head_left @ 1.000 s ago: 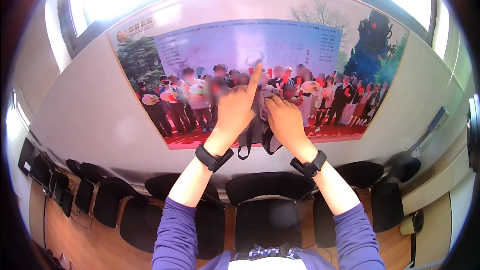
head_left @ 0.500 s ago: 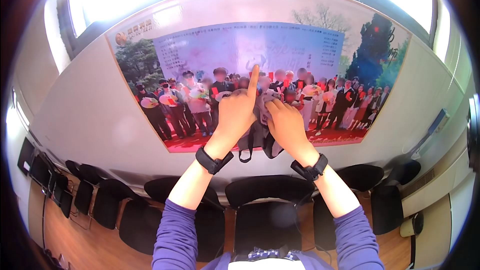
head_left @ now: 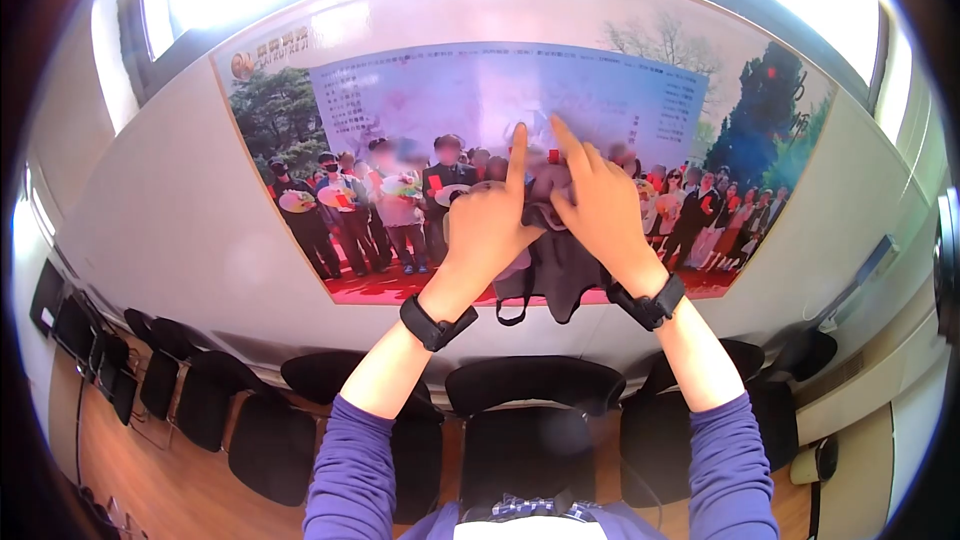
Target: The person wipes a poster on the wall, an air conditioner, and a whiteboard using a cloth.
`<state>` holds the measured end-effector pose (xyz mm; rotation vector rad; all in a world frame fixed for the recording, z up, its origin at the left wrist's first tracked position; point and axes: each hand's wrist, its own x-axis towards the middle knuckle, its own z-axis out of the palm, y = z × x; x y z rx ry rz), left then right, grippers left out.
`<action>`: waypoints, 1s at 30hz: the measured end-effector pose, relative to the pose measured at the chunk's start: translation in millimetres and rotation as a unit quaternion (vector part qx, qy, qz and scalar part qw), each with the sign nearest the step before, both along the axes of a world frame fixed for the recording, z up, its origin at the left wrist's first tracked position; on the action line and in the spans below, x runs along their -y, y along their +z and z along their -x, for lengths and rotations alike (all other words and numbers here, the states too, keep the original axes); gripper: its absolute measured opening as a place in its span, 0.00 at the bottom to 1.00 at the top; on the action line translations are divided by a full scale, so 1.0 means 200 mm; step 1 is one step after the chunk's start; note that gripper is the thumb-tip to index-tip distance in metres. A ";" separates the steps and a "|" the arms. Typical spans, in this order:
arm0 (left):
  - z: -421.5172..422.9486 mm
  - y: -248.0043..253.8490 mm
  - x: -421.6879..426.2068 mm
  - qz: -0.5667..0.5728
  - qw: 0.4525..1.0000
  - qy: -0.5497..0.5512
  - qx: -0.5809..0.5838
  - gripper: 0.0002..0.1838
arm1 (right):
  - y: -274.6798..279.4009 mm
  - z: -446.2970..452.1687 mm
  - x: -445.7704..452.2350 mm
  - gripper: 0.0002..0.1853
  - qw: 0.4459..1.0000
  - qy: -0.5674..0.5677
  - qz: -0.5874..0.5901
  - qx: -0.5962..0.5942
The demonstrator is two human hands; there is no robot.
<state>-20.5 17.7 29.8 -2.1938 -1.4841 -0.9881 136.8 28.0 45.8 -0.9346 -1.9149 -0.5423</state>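
A dark grey and black cloth item [head_left: 555, 270] with a thin black loop hangs between my hands in front of a large photo poster. My left hand [head_left: 485, 225] closes on its left side, index finger stretched upward and the other fingers curled. On the other side, my right hand [head_left: 607, 208] has its thumb against the upper part of the cloth. Its index finger points up and left, and the remaining fingers bend behind the cloth, partly hidden. Both wrists wear black bands. What kind of cloth item it is I cannot make out.
The framed poster [head_left: 400, 90] of a group of people covers much of the white wall [head_left: 170, 210]. Black chairs [head_left: 535, 380] line the wall below and continue at the left over a wooden floor [head_left: 180, 485]. Bright windows are above.
My right hand has moved up and right, its index finger now stretched out. The cloth between the hands is spread wider. My left hand has shifted slightly to the right and down.
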 end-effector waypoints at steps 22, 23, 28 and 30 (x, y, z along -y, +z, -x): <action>-0.33 -0.16 -0.15 -0.028 0.882 -0.232 0.408 0.18 | 0.21 0.09 -0.11 0.14 0.981 -0.027 -0.175 0.079; -0.33 -0.16 -0.15 -0.032 0.878 -0.238 0.414 0.18 | 0.20 0.10 -0.12 0.14 0.980 -0.033 -0.175 0.091; -0.32 -0.20 -0.17 -0.078 0.849 -0.287 0.436 0.23 | 0.20 0.11 -0.14 0.12 0.967 -0.042 -0.216 0.128; -0.34 -0.24 -0.20 -0.142 0.832 -0.304 0.442 0.26 | 0.20 0.12 -0.15 0.12 0.960 -0.041 -0.237 0.141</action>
